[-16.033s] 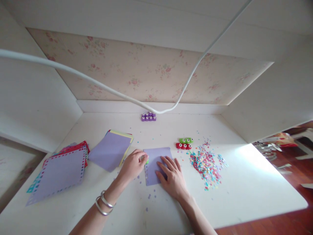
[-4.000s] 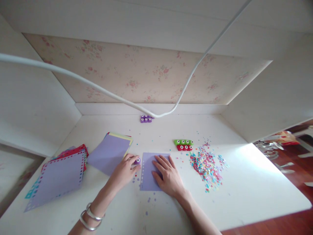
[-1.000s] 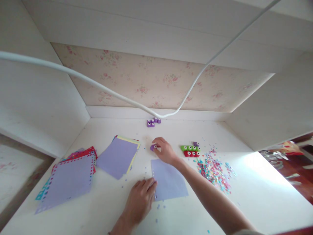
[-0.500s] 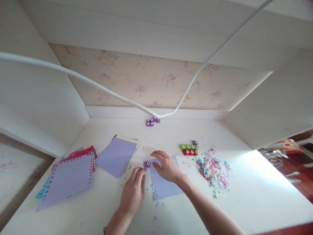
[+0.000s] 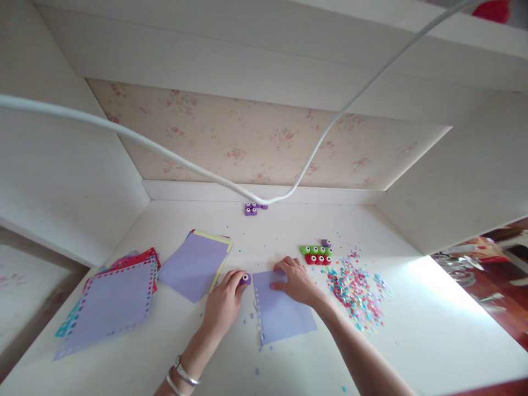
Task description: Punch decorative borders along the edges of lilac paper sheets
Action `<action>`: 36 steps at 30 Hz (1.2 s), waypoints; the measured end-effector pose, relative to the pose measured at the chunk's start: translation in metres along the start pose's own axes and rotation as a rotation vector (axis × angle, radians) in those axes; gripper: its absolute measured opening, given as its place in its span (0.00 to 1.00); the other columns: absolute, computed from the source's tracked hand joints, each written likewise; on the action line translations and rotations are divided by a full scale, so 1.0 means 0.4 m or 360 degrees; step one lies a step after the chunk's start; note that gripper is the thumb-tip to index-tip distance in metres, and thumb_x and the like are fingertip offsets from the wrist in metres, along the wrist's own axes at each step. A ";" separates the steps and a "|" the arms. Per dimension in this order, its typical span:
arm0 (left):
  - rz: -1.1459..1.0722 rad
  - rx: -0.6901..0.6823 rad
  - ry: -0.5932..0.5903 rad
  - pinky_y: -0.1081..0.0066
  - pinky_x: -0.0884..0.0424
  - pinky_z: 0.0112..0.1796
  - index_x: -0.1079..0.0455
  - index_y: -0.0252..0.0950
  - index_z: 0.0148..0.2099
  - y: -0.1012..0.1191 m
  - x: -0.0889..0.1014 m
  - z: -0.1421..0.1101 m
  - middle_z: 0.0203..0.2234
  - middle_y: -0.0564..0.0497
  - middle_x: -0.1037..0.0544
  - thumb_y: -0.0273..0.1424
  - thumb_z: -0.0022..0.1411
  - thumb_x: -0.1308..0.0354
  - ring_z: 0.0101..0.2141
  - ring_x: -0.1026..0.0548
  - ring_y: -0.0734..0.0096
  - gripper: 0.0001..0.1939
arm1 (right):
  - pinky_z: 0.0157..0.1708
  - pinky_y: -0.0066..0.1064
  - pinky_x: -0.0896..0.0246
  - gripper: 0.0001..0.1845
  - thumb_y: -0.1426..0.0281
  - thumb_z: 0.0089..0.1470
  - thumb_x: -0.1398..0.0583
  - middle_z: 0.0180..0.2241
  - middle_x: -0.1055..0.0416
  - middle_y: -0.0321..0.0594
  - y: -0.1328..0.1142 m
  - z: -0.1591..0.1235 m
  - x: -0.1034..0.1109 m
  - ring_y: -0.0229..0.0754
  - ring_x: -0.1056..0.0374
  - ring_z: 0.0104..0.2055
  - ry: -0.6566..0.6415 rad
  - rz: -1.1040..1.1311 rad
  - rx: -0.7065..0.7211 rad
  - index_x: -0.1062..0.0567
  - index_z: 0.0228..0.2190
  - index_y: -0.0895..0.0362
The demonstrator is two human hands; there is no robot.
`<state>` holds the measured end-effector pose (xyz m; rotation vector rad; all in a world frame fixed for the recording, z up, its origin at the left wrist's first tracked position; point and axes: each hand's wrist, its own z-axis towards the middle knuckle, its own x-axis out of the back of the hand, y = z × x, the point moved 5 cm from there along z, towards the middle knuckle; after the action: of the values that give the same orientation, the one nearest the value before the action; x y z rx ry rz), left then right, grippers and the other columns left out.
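A lilac paper sheet [image 5: 284, 311] lies on the white desk [image 5: 416, 330] in front of me, with a row of small holes along its left edge. My left hand [image 5: 223, 300] is closed round a small purple punch [image 5: 245, 279] at the sheet's top left corner. My right hand [image 5: 297, 281] lies on the sheet's upper edge, fingers slightly curled and apart, holding nothing.
A stack of plain coloured sheets [image 5: 196, 264] and a stack of punched sheets [image 5: 111, 300] lie to the left. Green and red punches [image 5: 317, 254] stand beside a confetti heap [image 5: 355, 291] on the right. More purple punches [image 5: 251, 209] sit by the back wall. A white cable [image 5: 198, 165] hangs overhead.
My right hand brought a purple punch from behind the sheet to its left edge. My left hand took the punch, and my right hand settled on the sheet's top.
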<state>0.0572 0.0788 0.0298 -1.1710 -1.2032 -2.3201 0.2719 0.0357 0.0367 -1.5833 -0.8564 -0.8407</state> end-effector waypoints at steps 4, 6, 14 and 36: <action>-0.0064 0.0024 0.0070 0.64 0.23 0.43 0.33 0.40 0.53 -0.019 0.004 -0.011 0.44 0.46 0.21 0.30 0.68 0.48 0.44 0.21 0.62 0.12 | 0.49 0.40 0.45 0.17 0.63 0.46 0.31 0.45 0.29 0.42 0.004 0.000 0.001 0.51 0.37 0.50 -0.0014 0.0073 0.0014 0.24 0.39 0.53; -0.0083 0.0030 0.0081 0.63 0.23 0.44 0.33 0.39 0.53 -0.022 0.004 -0.014 0.45 0.45 0.21 0.30 0.68 0.48 0.44 0.21 0.62 0.12 | 0.49 0.41 0.46 0.19 0.63 0.46 0.31 0.44 0.28 0.41 0.004 0.000 0.002 0.50 0.36 0.50 -0.0013 0.0107 0.0025 0.24 0.41 0.52; -0.0115 0.0036 0.0097 0.62 0.23 0.45 0.32 0.40 0.53 -0.028 -0.002 -0.018 0.45 0.45 0.21 0.31 0.68 0.48 0.45 0.21 0.62 0.13 | 0.43 0.36 0.39 0.12 0.67 0.46 0.33 0.39 0.26 0.42 0.000 0.001 0.014 0.47 0.31 0.41 0.0008 0.0304 0.0086 0.21 0.37 0.54; -0.0127 0.0080 0.0043 0.62 0.23 0.43 0.33 0.40 0.54 -0.047 -0.016 -0.024 0.46 0.46 0.20 0.30 0.68 0.47 0.44 0.20 0.61 0.13 | 0.24 0.27 0.45 0.19 0.55 0.50 0.36 0.25 0.25 0.38 0.025 0.027 -0.034 0.37 0.36 0.24 -0.0309 0.1198 -0.0173 0.19 0.32 0.58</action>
<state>0.0458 0.0822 0.0114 -1.0902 -1.3138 -2.3404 0.2747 0.0435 0.0185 -1.9099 -0.2862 -0.1958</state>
